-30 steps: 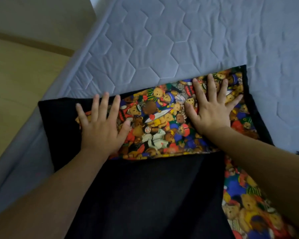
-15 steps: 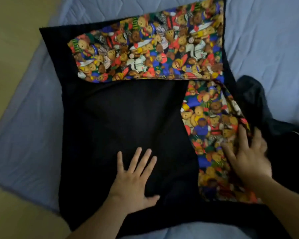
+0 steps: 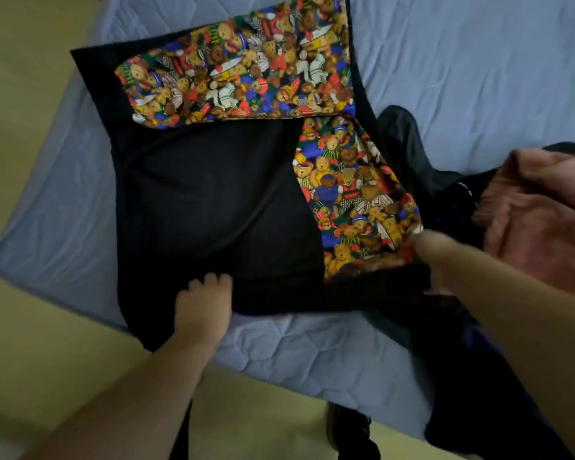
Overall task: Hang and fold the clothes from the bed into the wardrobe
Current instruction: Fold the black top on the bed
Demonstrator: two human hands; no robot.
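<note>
Two hands are on the black garment with the teddy-bear print (image 3: 213,200): my left hand (image 3: 205,305) has its fingers curled over the bottom hem near the bed's front edge, gripping it, while my right hand (image 3: 427,257) pinches the lower corner of the printed panel where it meets the black cloth, though blur hides the exact fingers. The garment lies spread flat on the bed (image 3: 478,61), reaching toward its left edge, one printed sleeve already folded across the top. To fold well, I judge both hands should lift the hem together and carry it evenly up to the folded sleeve, keeping the edge taut so no crease gets trapped. Both forearms reach forward from below, wrists low over the cloth. A pink garment (image 3: 541,214) and dark clothes (image 3: 409,154) wait just beside, at the right.
</note>
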